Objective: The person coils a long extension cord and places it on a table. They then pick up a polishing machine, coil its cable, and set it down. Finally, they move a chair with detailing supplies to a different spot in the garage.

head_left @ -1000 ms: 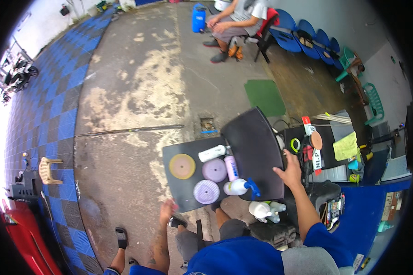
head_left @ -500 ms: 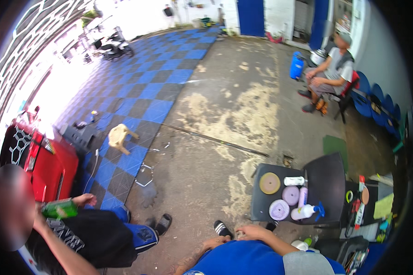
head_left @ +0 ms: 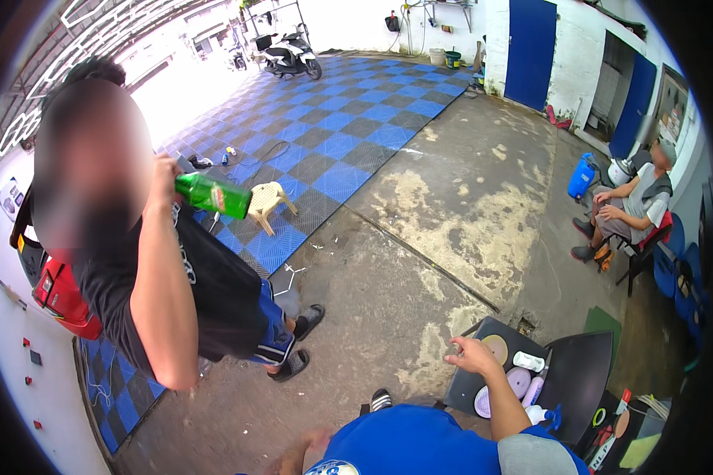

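My right hand (head_left: pixel 475 355) is raised in front of the black chair (head_left: pixel 582 356), with its fingers apart and nothing visible in them. Low at the bottom edge, my left hand (head_left: pixel 315 442) is smeared by motion beside my blue shirt, so its fingers cannot be read. On the chair seat, partly hidden by my right hand and forearm, lie a tan round pad (head_left: pixel 497 348), a purple round pad (head_left: pixel 519 381), a white bottle (head_left: pixel 528 362) and a spray bottle (head_left: pixel 535 415) with a blue trigger.
Close on my left stands a person (head_left: pixel 214 293) in black, tipping a green bottle (head_left: pixel 214 196). Behind them are a cream stool (head_left: pixel 269 204) and a red car (head_left: pixel 62 299). Another person (head_left: pixel 630 202) sits at the right. A scooter (head_left: pixel 289 57) stands far off.
My view has turned left. My right hand has risen from my lap and stretched out toward the chair; my left has moved lower left. The person in black now stands taller in view, bottle raised.
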`<state>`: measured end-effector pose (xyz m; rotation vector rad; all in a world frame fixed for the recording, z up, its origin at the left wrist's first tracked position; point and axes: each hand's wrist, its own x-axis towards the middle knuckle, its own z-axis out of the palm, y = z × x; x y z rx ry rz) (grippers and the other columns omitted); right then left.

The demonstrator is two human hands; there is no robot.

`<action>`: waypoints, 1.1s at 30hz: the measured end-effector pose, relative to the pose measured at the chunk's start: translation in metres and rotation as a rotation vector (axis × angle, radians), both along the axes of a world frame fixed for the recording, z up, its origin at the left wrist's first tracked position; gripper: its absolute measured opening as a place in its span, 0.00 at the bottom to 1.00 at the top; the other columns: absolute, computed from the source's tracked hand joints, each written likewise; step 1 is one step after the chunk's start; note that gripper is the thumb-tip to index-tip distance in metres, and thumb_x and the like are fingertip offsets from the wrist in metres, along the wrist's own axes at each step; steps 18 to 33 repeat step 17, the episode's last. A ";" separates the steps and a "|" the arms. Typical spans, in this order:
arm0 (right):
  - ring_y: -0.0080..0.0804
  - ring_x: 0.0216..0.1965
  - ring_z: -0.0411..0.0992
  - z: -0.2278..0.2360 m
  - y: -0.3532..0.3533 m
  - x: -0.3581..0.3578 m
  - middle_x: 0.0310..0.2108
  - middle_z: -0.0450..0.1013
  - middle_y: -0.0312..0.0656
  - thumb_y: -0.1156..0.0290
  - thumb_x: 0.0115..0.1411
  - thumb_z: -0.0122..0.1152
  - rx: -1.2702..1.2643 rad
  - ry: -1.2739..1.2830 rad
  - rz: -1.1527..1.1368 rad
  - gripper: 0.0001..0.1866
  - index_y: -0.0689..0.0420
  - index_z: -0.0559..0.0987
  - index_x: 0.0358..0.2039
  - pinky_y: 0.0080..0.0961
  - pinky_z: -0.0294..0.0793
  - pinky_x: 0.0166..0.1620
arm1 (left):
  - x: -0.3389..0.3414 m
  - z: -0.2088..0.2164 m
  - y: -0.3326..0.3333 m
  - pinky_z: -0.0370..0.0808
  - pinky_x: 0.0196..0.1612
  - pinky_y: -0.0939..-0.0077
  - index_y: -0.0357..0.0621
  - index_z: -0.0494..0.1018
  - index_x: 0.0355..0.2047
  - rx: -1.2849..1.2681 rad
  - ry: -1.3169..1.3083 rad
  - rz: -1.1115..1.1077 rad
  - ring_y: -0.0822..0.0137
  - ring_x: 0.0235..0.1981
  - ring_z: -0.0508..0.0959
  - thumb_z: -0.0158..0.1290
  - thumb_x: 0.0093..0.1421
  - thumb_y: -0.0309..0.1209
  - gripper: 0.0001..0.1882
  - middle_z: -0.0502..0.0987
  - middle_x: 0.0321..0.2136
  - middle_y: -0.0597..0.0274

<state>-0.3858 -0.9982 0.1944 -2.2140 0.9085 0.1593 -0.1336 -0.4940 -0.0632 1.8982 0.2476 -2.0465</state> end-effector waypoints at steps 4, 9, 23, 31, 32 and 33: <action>0.48 0.39 0.75 -0.036 0.011 -0.016 0.35 0.77 0.48 0.51 0.50 0.65 0.038 0.039 0.079 0.29 0.54 0.74 0.50 0.39 0.73 0.42 | -0.081 0.059 0.036 0.74 0.42 0.70 0.45 0.70 0.52 -0.108 -0.077 0.168 0.67 0.39 0.76 0.50 0.62 0.44 0.22 0.77 0.42 0.62; 0.49 0.43 0.75 -0.037 0.054 -0.016 0.38 0.77 0.49 0.49 0.52 0.63 0.164 0.069 0.381 0.30 0.51 0.73 0.52 0.40 0.73 0.44 | -0.147 0.113 0.048 0.72 0.48 0.66 0.42 0.70 0.52 -0.185 -0.141 0.248 0.63 0.44 0.76 0.52 0.61 0.43 0.24 0.76 0.46 0.57; 0.46 0.39 0.75 -0.055 0.068 -0.015 0.35 0.77 0.46 0.48 0.52 0.64 0.170 -0.047 0.457 0.30 0.51 0.73 0.51 0.38 0.73 0.42 | -0.150 0.184 0.039 0.68 0.57 0.63 0.49 0.68 0.56 -0.248 -0.303 -0.208 0.58 0.50 0.75 0.52 0.60 0.47 0.27 0.73 0.52 0.48; 0.46 0.39 0.75 -0.055 0.068 -0.015 0.35 0.77 0.46 0.48 0.52 0.64 0.170 -0.047 0.457 0.30 0.51 0.73 0.51 0.38 0.73 0.42 | -0.150 0.184 0.039 0.68 0.57 0.63 0.49 0.68 0.56 -0.248 -0.303 -0.208 0.58 0.50 0.75 0.52 0.60 0.47 0.27 0.73 0.52 0.48; 0.46 0.39 0.75 -0.055 0.068 -0.015 0.35 0.77 0.46 0.48 0.52 0.64 0.170 -0.047 0.457 0.30 0.51 0.73 0.51 0.38 0.73 0.42 | -0.150 0.184 0.039 0.68 0.57 0.63 0.49 0.68 0.56 -0.248 -0.303 -0.208 0.58 0.50 0.75 0.52 0.60 0.47 0.27 0.73 0.52 0.48; 0.46 0.39 0.75 -0.055 0.068 -0.015 0.35 0.77 0.46 0.48 0.52 0.64 0.170 -0.047 0.457 0.30 0.51 0.73 0.51 0.38 0.73 0.42 | -0.150 0.184 0.039 0.68 0.57 0.63 0.49 0.68 0.56 -0.248 -0.303 -0.208 0.58 0.50 0.75 0.52 0.60 0.47 0.27 0.73 0.52 0.48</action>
